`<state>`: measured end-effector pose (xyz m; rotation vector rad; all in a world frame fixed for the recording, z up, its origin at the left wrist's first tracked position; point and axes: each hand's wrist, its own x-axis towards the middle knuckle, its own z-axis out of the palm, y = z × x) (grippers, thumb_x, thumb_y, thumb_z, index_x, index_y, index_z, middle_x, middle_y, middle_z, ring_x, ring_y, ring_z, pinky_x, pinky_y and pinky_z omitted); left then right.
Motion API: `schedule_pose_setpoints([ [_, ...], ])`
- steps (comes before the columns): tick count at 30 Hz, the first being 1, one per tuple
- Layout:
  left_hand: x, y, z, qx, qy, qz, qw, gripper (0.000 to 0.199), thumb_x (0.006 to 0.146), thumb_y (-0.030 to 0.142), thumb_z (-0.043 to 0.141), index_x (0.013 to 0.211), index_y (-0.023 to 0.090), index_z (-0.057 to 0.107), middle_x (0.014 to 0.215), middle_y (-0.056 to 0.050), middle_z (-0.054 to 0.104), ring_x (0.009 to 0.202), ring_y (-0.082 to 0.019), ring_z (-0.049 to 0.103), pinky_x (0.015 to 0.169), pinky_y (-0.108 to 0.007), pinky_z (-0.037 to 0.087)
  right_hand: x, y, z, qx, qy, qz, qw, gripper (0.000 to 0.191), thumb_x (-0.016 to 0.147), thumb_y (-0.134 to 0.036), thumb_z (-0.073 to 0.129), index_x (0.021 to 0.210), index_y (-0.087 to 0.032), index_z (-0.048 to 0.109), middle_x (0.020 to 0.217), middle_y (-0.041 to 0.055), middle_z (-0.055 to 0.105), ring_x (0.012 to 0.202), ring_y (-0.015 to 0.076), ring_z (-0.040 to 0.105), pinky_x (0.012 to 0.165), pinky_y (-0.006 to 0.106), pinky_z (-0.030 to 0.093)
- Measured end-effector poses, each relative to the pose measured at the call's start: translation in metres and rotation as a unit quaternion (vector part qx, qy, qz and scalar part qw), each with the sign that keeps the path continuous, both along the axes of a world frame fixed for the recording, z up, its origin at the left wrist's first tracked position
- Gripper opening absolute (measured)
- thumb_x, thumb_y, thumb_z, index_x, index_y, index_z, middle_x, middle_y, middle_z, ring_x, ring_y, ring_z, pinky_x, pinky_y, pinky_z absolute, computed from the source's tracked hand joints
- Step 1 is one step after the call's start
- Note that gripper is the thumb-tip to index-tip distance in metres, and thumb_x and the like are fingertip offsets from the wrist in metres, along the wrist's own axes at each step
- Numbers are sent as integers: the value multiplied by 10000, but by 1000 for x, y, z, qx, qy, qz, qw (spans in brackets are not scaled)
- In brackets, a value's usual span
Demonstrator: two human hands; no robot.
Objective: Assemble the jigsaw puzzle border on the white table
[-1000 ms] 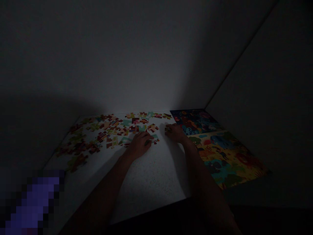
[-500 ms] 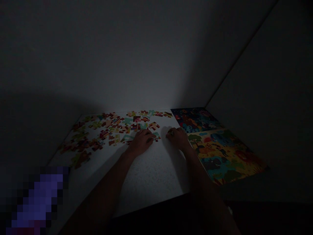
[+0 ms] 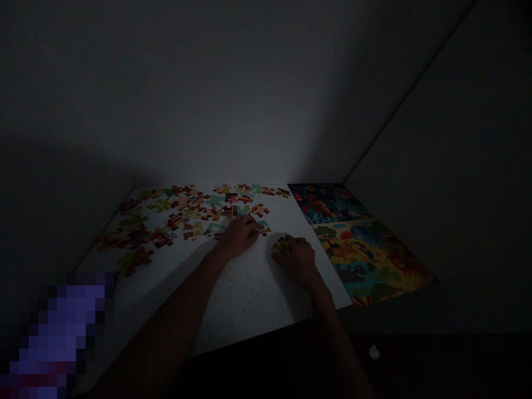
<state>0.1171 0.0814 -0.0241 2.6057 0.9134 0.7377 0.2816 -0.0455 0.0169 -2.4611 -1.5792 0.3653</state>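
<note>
Cardboard jigsaw piece [image 3: 281, 246] lies at the right hand's fingers [image 3: 291, 242].

The one camera rides on the person's head, close above a white tabletop [image 3: 249, 293], facing forward and down along their forearms [image 3: 166, 316], with the corner's walls [image 3: 208, 94] filling the frame's upper half.

A plain grey-white wall [image 3: 208, 94] rises behind a white speckled tabletop [image 3: 249, 299] and meets a second wall [image 3: 432, 166] at a corner on the right. The room is very dim, with the faint light brightest low on the wall, just above the table's far edge. Below the near edge, everything falls into darkness.
</note>
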Motion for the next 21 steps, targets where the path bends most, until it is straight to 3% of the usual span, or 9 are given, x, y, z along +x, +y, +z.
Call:
schedule_pose_setpoints([
  [7, 0, 1, -3, -8, 1, 2, 1000, 263, 904, 214, 568, 1128, 251, 702, 1081, -58, 608, 1057, -229, 559, 988, -422, 439, -15, 2, -2, 36, 35, -31, 998, 558, 744, -462, 713, 1220, -193, 600, 1222, 163, 600, 1168, 332, 538, 999, 451, 353],
  [21, 0, 0, 0, -18, 5, 3, 1000, 278, 892, 201, 567, 1119, 267, 714, 1052, -51, 596, 1043, -225, 555, 985, -409, 435, -34, 13, -15, 108, 73, -46, 990, 537, 766, -449, 701, 1218, -183, 589, 1242, 179, 603, 1175, 339, 531, 1020, 459, 314],
])
